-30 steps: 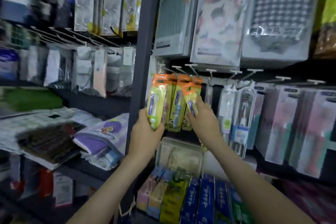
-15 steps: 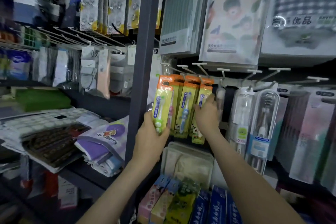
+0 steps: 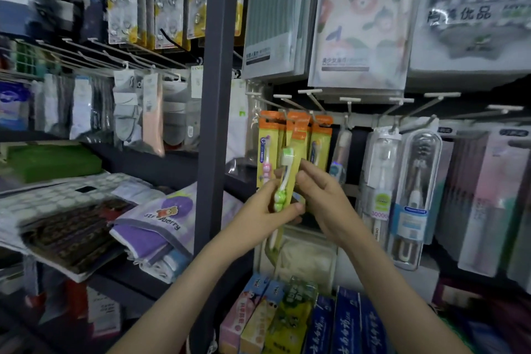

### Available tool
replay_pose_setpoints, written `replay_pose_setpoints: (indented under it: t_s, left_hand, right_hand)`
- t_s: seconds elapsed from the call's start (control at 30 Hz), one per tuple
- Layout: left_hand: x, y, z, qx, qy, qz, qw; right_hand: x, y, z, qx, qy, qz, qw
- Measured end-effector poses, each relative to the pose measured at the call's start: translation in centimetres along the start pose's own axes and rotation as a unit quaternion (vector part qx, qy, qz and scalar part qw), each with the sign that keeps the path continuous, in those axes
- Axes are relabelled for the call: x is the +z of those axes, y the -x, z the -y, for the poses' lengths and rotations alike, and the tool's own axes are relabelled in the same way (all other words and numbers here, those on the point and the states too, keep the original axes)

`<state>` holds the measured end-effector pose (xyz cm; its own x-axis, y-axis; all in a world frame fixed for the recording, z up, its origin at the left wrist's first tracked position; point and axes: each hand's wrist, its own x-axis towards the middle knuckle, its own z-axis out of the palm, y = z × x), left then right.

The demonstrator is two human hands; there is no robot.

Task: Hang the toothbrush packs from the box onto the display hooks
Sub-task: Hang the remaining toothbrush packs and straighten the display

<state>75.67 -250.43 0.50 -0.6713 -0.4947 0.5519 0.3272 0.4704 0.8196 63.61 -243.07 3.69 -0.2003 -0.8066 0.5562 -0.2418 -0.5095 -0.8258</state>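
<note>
Green-brush toothbrush pack [image 3: 288,172] upright, right in front of the hung packs [image 3: 265,152], orange top up by the display hooks [image 3: 288,102]; can't tell if it's on a hook. Left hand [image 3: 265,211] grips its lower end, thumb and fingers clamped round it. Right hand [image 3: 323,200] fingers curled, tips at the pack's right edge, pinching or just touching unclear. Cased electric toothbrushes [image 3: 416,195] hang to the right, toothpaste boxes [image 3: 324,325] below, grey post [image 3: 217,95] to the left
</note>
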Motion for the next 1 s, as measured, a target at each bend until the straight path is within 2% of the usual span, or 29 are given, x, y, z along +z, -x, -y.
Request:
replay_pose_setpoints:
  t_s: [0.07, 0.13, 0.17, 0.23, 0.27, 0.3, 0.37, 0.43, 0.47, 0.57, 0.7, 0.83, 1.0]
  left_hand:
    - [-0.2, -0.5, -0.6, -0.002, -0.060, 0.035, 0.998]
    - [-0.7, -0.8, -1.0, 0.023, -0.212, 0.021, 0.977]
    - [-1.1, -0.9, -1.3, 0.055, -0.307, -0.033, 0.950]
    - [-2.0, -0.8, -1.7, 0.179, -0.453, -0.198, 0.851]
    - [-2.6, -0.8, -1.9, 0.228, -0.474, -0.264, 0.808]
    - [-3.0, -0.9, -2.0, 0.258, -0.481, -0.306, 0.780]
    - [-3.4, -1.1, -1.6, 0.283, -0.545, -0.327, 0.718]
    - [-3.6, -1.1, -1.1, 0.292, -0.626, -0.337, 0.640]
    - [-3.8, -1.2, -1.0, 0.279, -0.643, -0.340, 0.628]
    - [-5.2, -1.6, -0.5, 0.237, -0.656, -0.340, 0.631]
    - [-6.5, -2.0, 0.3, 0.256, -0.647, -0.322, 0.642]
    - [-6.5, -2.1, 0.3, 0.272, -0.629, -0.326, 0.651]
    - [-6.6, -2.0, 0.4, 0.277, -0.622, -0.318, 0.660]
  right_hand:
    - [-0.2, -0.1, 0.3, -0.005, 0.029, -0.045, 0.999]
    - [-0.4, -0.3, 0.6, -0.034, 0.088, -0.116, 0.989]
    - [-0.5, -0.5, 0.7, -0.054, 0.159, -0.156, 0.973]
    - [-0.7, -0.8, 0.8, -0.086, 0.341, -0.216, 0.911]
    - [-0.7, -0.9, 0.7, -0.097, 0.416, -0.233, 0.874]
    - [-0.6, -0.9, 0.6, -0.108, 0.462, -0.253, 0.843]
    - [-0.5, -1.0, 0.7, -0.138, 0.492, -0.294, 0.808]
    - [-0.4, -1.0, 0.9, -0.147, 0.494, -0.310, 0.799]
    - [-0.3, -1.2, 1.1, -0.136, 0.497, -0.307, 0.800]
    - [0.3, -1.9, 1.2, -0.110, 0.535, -0.290, 0.786]
    - [0.5, -3.0, 0.9, -0.062, 0.550, -0.290, 0.781]
    - [0.1, -5.0, -0.4, 0.021, 0.519, -0.305, 0.798]
    - [0.2, -6.8, -1.8, 0.072, 0.465, -0.320, 0.822]
